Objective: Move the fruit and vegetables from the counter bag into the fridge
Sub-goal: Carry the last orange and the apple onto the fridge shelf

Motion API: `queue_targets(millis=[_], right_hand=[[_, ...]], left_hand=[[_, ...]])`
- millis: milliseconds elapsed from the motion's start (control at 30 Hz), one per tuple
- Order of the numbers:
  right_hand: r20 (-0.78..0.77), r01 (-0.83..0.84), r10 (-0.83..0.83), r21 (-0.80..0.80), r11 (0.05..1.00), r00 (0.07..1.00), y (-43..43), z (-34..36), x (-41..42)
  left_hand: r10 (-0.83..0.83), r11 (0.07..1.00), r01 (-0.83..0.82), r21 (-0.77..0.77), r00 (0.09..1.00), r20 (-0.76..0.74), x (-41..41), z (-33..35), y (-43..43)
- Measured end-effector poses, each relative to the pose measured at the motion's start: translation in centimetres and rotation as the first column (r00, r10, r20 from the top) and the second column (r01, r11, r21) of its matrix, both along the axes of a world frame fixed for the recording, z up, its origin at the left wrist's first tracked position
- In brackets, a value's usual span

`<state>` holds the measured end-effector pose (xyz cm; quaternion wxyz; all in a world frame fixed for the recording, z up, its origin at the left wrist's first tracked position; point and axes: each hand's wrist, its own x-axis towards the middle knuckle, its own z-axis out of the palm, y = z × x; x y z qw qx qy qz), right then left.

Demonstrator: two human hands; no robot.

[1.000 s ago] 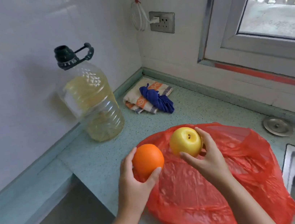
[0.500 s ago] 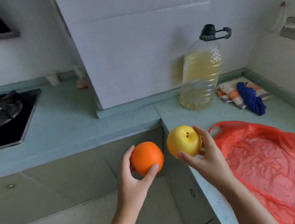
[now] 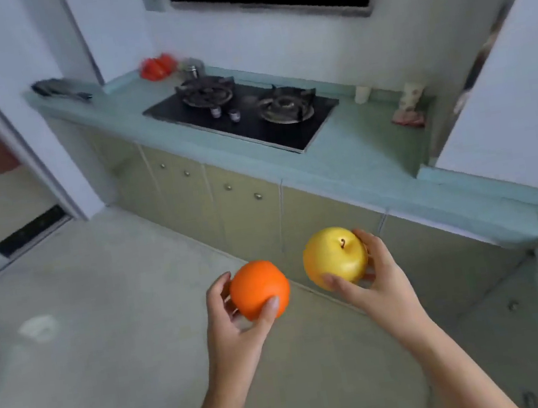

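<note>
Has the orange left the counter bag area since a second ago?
Yes. The orange, in the left hand, was over the red bag; now it is over floor, facing the stove.

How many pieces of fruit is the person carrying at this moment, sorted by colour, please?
Orange: 1, the orange in the left hand
Yellow: 1, the yellow apple in the right hand
Total: 2

A black gas stove (image 3: 248,116) with two burners sits in the green counter (image 3: 358,160); pale cabinets (image 3: 245,214) stand below it.
</note>
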<state>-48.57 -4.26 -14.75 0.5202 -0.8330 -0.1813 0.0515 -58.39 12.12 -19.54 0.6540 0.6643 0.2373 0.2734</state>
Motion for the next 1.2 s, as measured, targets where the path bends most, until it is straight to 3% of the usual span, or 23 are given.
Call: queue_targets(millis=[200,500,700,867,1200], right_hand=[[-0.007,-0.309,0.309,-0.025,0.951,0.951,11.2,-0.3,-4.0],[-0.095,-0.635,0.633,0.003,0.772,0.769,29.7,-2.1,-9.8],[-0.078,-0.782,0.789,0.104,0.614,0.609,44.9,-1.8,-13.6],[-0.039,-0.875,0.889,0.166,0.455,0.455,56.1,0.9,-17.5],[0.032,-0.946,0.971,0.236,0.222,0.235,70.8,4.1,-25.5]], left_hand=[[0.289,0.957,-0.289,-0.034,0.957,-0.014,-8.1,0.2,7.2],[0.648,0.758,-0.652,0.000,0.753,-0.112,-18.1,-0.3,18.7],[0.760,0.649,-0.756,0.089,0.638,-0.122,-22.8,1.3,29.9],[0.866,0.498,-0.849,0.175,0.496,-0.056,-26.4,5.1,37.9],[0.965,0.250,-0.964,0.092,0.256,0.054,-33.7,8.2,46.9]])
